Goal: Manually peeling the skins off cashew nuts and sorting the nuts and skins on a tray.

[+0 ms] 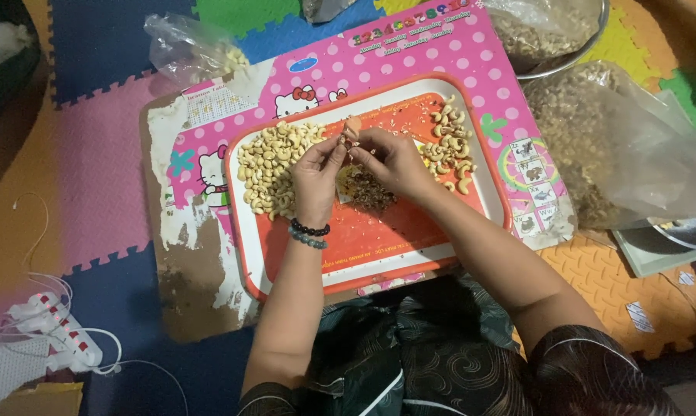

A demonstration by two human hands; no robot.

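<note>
Orange plastic tray [379,254] w/ pale peeled cashew pile [271,166] left, brown skin scraps [369,190] centre. Your left hand [317,171] & right hand [394,160] both pinch one small cashew nut [351,132] above the scraps.

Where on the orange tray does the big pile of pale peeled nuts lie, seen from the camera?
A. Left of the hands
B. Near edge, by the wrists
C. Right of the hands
A: the pale nuts are heaped at the tray's left end, beside the left hand.
</note>
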